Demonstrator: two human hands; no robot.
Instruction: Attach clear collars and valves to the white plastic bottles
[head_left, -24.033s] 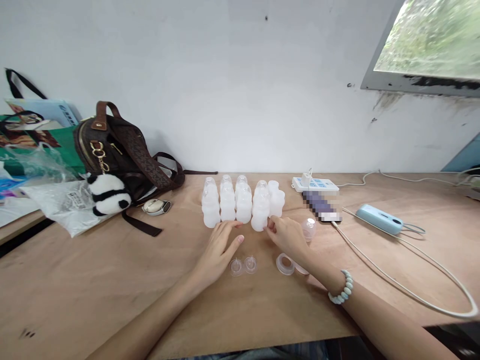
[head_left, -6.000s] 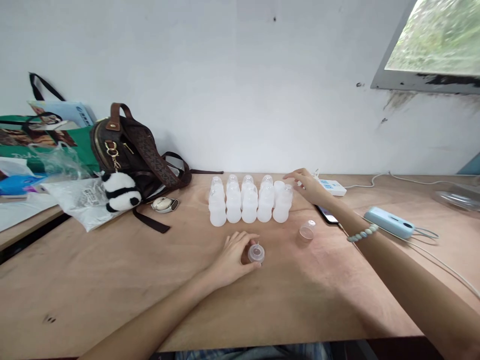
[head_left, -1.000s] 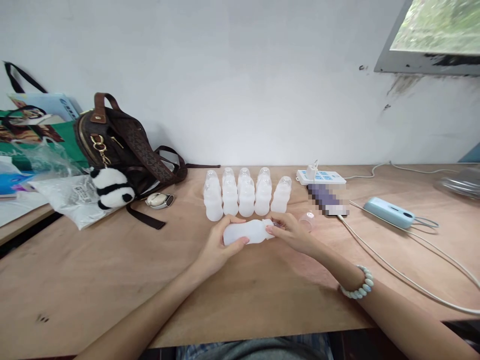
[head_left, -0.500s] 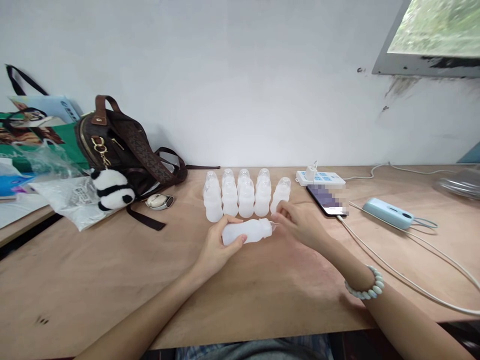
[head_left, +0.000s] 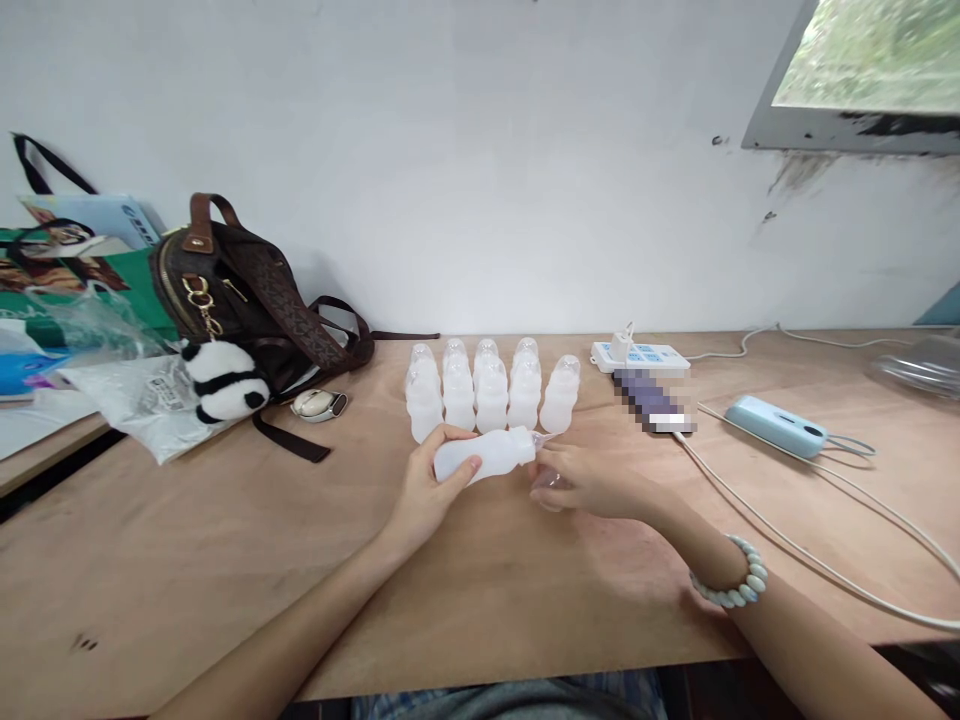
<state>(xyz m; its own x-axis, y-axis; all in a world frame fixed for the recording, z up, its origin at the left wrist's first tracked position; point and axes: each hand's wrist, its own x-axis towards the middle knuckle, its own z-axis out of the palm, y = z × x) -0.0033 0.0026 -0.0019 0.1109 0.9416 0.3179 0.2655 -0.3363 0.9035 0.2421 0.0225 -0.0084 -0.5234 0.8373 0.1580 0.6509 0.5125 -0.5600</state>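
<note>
My left hand [head_left: 431,490] is closed around a white translucent bottle [head_left: 487,455] that lies on its side just above the table, its teat end pointing right. Right next to that end, my right hand [head_left: 589,480] pinches a small clear cap [head_left: 547,487]. Behind both hands, several matching capped bottles [head_left: 491,395] stand in two rows on the wooden table [head_left: 225,540].
A brown bag [head_left: 240,290] with a panda plush [head_left: 221,378] and a plastic pouch [head_left: 142,400] sit at the left. On the right lie a power strip [head_left: 640,355], a phone [head_left: 651,405], a blue device [head_left: 776,425] and a white cable [head_left: 825,570].
My right hand picked the clear cap off the table and brought it down to the bottle's teat end. The left hand tilted the bottle slightly.
</note>
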